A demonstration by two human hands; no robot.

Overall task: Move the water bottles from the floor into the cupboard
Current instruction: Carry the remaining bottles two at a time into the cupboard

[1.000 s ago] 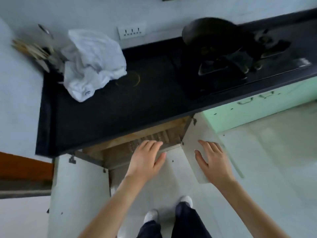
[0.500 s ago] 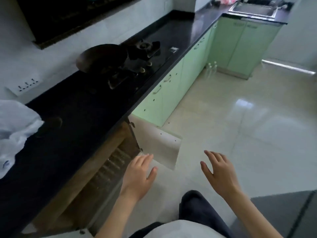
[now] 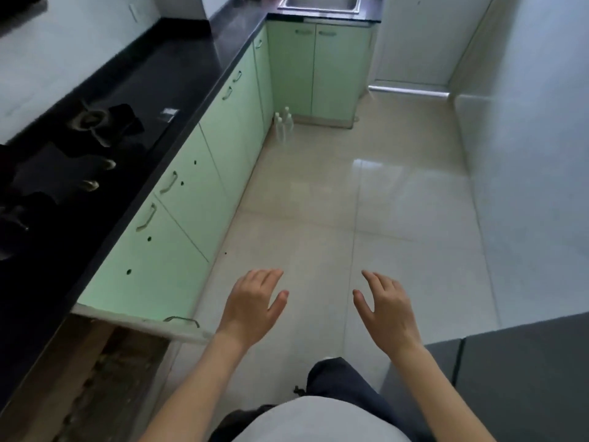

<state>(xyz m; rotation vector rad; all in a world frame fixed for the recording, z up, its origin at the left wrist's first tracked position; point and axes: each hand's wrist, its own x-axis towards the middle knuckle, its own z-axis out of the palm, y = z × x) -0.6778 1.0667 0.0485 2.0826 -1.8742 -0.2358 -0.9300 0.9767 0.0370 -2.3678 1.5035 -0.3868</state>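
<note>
Floor: large pale tiles, glossy, mirroring light.
Countertop at left: black, stone look, polished.
Hob: black, glossy, glass-like; knobs shiny metal.
Cupboard doors: pale green, smooth, slight sheen; handles metal.
Open cupboard near left: bare wood inside, rough, worn, stained.
Water bottles far on floor: clear plastic, white caps.
Sink far: steel, dull shine.
Right wall: smooth white tile.
Trousers: dark matt cloth.

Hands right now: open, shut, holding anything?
Left hand: open, holding nothing.
Right hand: open, holding nothing.
</note>
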